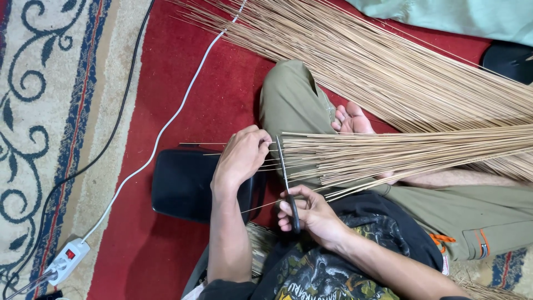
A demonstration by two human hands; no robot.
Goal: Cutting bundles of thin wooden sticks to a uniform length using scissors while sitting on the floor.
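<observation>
1. Left hand (pixel 241 158) is closed around the cut ends of a bundle of thin sticks (pixel 400 155), which lies across the person's lap and fans out toward the right edge of the red carpet (pixel 183 100).
2. Right hand (pixel 311 214) has its fingers through the scissors (pixel 286 183), blades up against the sticks beside the left hand.
3. The sticks look light, stiff and brittle, so they are best pinched near the ends.
4. A black case (pixel 183 186) sits under the left wrist.
</observation>
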